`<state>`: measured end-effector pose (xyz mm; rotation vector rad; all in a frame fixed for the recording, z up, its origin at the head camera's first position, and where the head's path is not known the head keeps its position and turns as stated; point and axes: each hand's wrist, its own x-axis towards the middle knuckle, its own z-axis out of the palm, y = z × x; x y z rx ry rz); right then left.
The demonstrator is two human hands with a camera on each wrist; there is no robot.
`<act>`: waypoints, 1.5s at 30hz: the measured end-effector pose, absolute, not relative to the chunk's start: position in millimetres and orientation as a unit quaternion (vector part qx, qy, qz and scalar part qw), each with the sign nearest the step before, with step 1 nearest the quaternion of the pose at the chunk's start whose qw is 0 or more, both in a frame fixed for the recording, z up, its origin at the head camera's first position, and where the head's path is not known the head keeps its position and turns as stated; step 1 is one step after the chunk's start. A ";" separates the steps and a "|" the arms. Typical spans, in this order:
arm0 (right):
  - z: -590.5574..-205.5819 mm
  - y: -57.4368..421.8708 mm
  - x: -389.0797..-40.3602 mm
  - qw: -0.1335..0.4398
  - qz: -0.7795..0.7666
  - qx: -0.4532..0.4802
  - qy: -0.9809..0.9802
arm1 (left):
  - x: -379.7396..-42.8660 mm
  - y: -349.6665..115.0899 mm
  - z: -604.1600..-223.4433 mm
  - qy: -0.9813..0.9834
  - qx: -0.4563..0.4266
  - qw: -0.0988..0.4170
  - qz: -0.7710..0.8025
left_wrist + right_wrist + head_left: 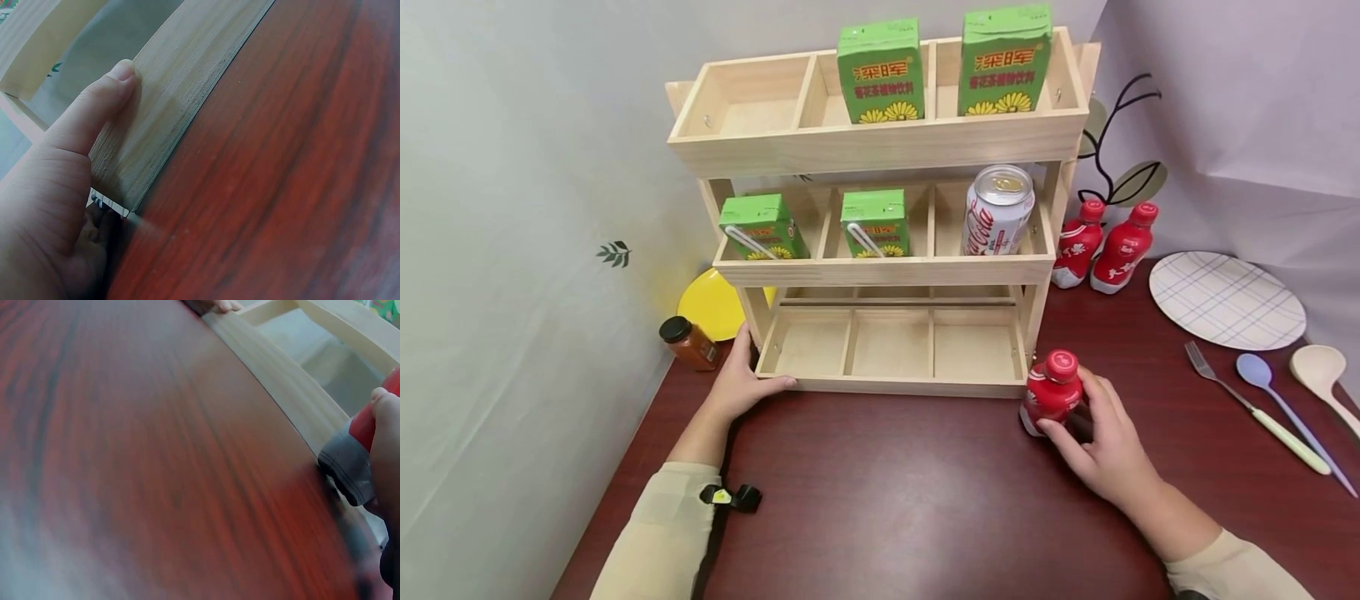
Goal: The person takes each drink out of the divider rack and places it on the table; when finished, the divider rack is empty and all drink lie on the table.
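Matt wooden rack (880, 150), glossy plastic bottle (1047, 400), shiny tabletop (910, 500) (wood-grained).

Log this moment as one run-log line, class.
left hand: grips wooden rack, lower left corner | right hand: holds red bottle near right corner | middle tier: green boxes, can

Held bottle (1051, 396) red, white-marked; shelf (880, 150) pale tan; cartons (882, 71) green, yellow-flowered; plate (1227, 300) white, blue-checked.

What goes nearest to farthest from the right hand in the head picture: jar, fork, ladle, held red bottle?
1. Held red bottle: in the right hand.
2. Fork: to its right.
3. Ladle: farther right.
4. Jar: far left.
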<state>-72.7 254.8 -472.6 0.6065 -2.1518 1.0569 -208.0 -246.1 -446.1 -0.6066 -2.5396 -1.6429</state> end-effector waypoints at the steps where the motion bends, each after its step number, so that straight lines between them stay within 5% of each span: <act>1: -472.9 257.2 -72.6 0.331 0.402 0.227 -0.823 | -208.0 -245.9 -446.3 -0.823 -0.197 0.029 -0.532; 10: -472.5 270.0 -78.6 0.343 0.378 0.170 -0.843 | -209.8 -247.3 -447.7 -0.823 -0.201 0.031 -0.531; 19: -468.2 272.3 -87.0 0.292 0.382 0.103 -0.871 | -208.8 -250.1 -448.5 -0.820 -0.200 0.028 -0.536; 45: -472.6 293.2 -142.2 0.314 0.394 0.053 -0.862 | -209.0 -248.1 -447.9 -0.823 -0.196 0.023 -0.533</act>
